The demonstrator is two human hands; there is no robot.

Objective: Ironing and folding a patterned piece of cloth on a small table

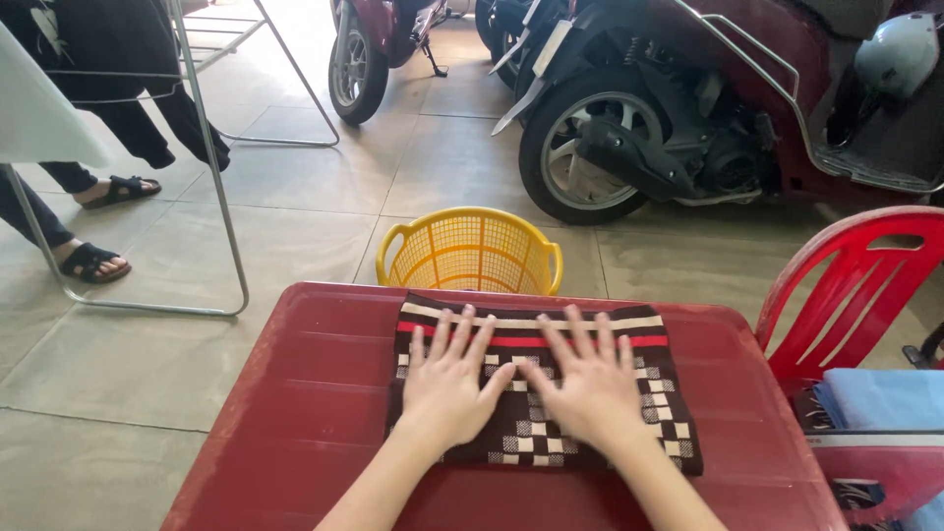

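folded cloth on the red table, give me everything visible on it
The folded cloth is a dark brown, knit-looking rectangle with a cream stripe and a red stripe along its far edge and a cream checker pattern below. It lies flat near the middle of the red table, long side across the view. The left hand and right hand press on it palms down, fingers spread, thumbs nearly meeting. Nothing else touches it.
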